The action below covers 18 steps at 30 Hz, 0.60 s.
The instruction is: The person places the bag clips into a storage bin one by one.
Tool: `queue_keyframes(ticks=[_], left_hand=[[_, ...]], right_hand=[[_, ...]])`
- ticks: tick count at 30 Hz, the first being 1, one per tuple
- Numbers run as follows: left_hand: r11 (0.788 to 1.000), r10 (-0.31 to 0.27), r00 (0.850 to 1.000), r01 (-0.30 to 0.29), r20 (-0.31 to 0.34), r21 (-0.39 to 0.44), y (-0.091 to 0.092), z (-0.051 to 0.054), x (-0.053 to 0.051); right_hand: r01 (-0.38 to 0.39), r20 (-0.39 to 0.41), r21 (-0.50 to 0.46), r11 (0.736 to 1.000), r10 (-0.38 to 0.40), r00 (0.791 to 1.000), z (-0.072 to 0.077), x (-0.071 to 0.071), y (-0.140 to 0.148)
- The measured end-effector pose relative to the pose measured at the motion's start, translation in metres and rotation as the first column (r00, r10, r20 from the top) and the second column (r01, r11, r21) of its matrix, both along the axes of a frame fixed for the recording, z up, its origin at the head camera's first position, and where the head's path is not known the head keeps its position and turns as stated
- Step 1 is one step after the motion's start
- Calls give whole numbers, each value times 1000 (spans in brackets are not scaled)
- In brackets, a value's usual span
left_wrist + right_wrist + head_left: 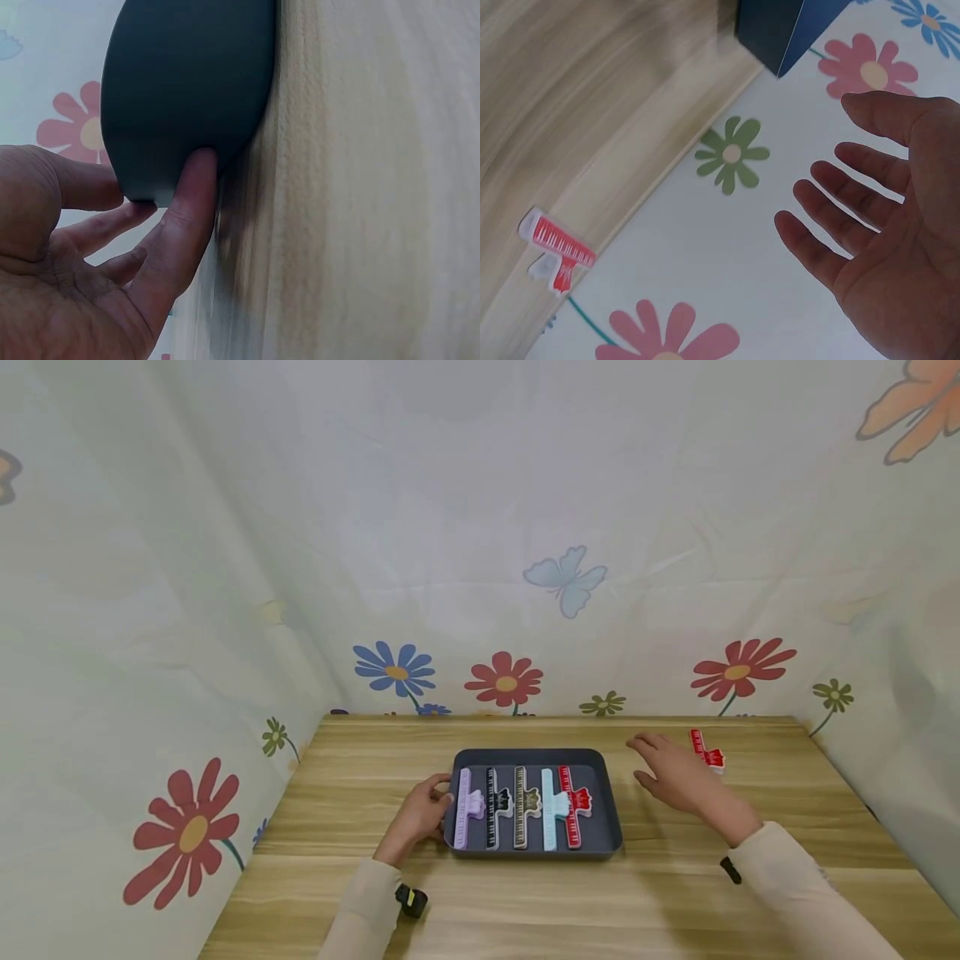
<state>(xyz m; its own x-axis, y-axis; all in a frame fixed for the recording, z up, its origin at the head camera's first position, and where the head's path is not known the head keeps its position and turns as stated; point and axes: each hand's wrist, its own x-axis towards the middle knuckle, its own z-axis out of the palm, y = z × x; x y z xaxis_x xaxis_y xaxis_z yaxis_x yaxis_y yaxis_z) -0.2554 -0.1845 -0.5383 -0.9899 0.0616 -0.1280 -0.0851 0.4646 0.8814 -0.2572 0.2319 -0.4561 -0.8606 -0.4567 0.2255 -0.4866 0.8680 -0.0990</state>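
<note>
A dark grey tray [536,853] sits on the wooden table. Lying in it side by side are several piano-keyboard clips: a lavender clip [462,814], a black clip [492,814], a gold-and-black clip [520,814], a light blue clip [549,814] and a red clip [570,810]. My left hand [422,810] holds the tray's left end; in the left wrist view its thumb and fingers touch the tray's wall [187,82]. Off the tray's right side, my right hand [678,772] hovers with fingers spread and nothing in them. Beyond it another red clip [708,752] lies on the table.
The wooden table [495,918] ends at a pale curtain [450,527] printed with flowers and a butterfly. More curtain hangs along the left and right sides. A black wrist device [412,901] is strapped below the left hand.
</note>
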Motion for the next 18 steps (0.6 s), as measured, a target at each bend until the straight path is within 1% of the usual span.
queue_keyframes(ticks=[6, 10, 18], left_hand=[[1000, -10, 1000, 10, 16, 29, 1, 1, -1], [999, -10, 999, 8, 37, 44, 0, 4, 0], [999, -5, 998, 2, 69, 40, 2, 5, 0]], right_hand=[[27, 18, 2, 1000, -27, 999, 3, -3, 16], [45, 33, 2, 999, -45, 998, -1, -5, 26], [71, 67, -14, 997, -70, 995, -9, -9, 44]])
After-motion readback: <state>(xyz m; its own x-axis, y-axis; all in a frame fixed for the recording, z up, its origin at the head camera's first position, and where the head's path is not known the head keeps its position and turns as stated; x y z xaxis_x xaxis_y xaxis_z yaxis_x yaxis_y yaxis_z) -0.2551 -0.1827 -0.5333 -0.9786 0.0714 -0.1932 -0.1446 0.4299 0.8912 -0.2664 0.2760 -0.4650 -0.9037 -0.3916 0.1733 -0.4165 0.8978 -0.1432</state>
